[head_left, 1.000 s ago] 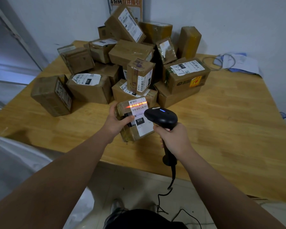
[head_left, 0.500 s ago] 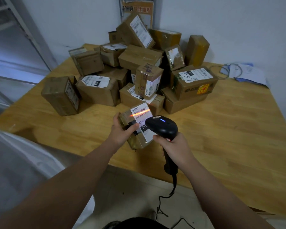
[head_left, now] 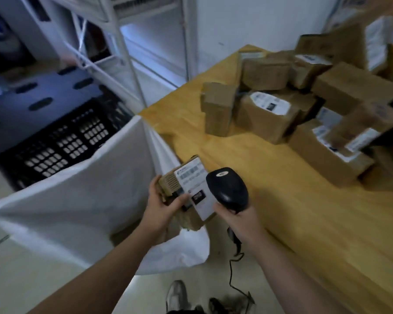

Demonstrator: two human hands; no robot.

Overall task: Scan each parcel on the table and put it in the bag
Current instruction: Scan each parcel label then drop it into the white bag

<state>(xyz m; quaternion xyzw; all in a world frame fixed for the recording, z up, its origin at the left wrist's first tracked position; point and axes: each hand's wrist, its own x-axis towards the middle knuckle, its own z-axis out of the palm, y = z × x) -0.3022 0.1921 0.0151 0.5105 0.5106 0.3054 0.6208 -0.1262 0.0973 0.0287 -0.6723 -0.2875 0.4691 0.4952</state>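
Note:
My left hand (head_left: 162, 206) grips a small brown parcel (head_left: 186, 189) with a white label, held off the table's near left corner, over the edge of the open white bag (head_left: 77, 200). My right hand (head_left: 238, 217) holds the black barcode scanner (head_left: 227, 189) by its handle, its head just right of the parcel and overlapping the label. No scan light shows on the label. A pile of several brown parcels (head_left: 304, 109) lies on the wooden table (head_left: 270, 189) at the upper right.
A black plastic crate (head_left: 61, 141) and a dark blue bin (head_left: 32, 105) stand behind the bag on the left. A white metal rack (head_left: 127, 53) rises beyond them. The scanner cable (head_left: 234, 268) hangs down toward the floor by my shoes.
The view has swung left toward the bag. My left hand has carried the parcel from above the table to the bag's edge, and the red scan line on its label is gone.

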